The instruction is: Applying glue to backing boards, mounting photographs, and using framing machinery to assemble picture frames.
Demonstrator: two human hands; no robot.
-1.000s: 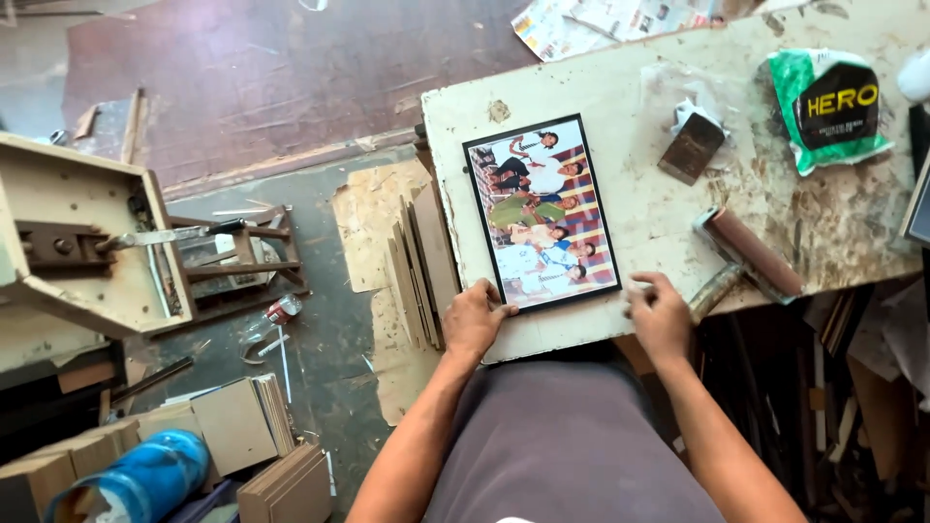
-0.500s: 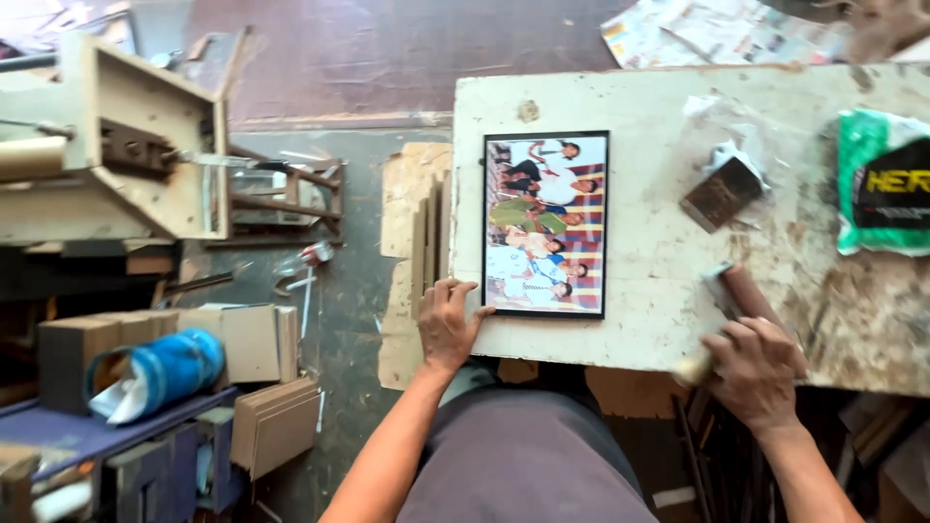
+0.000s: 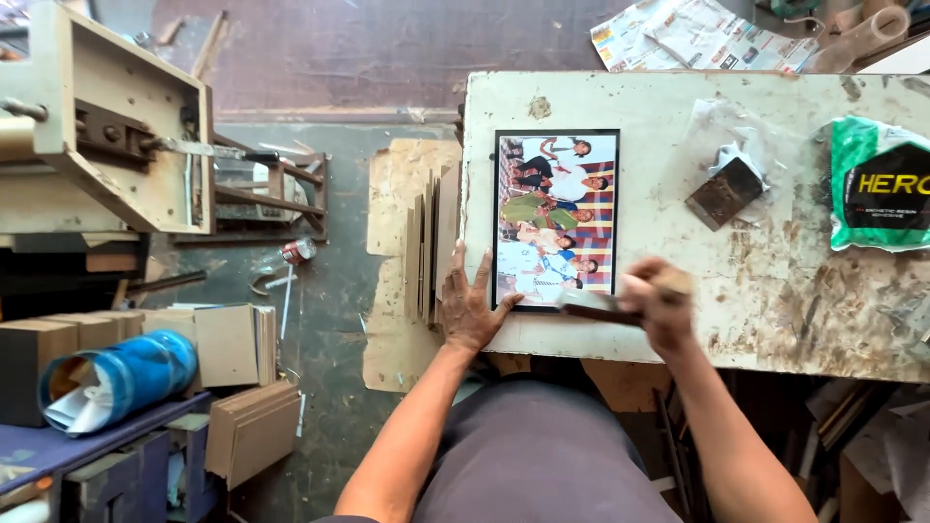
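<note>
fisted around a dark blocky tool (image 3: 603, 306), the right hand (image 3: 659, 308) holds it at the near edge of the framed photo (image 3: 556, 215), which lies flat on the worn white worktable (image 3: 659, 145). left hand (image 3: 472, 308) lies spread and empty, pressing the frame's near left corner. the frame looks light and stiff, its glossy face likely fragile, so its edges are the place to hold. half a second earlier the right hand was further right, at the table edge.
</note>
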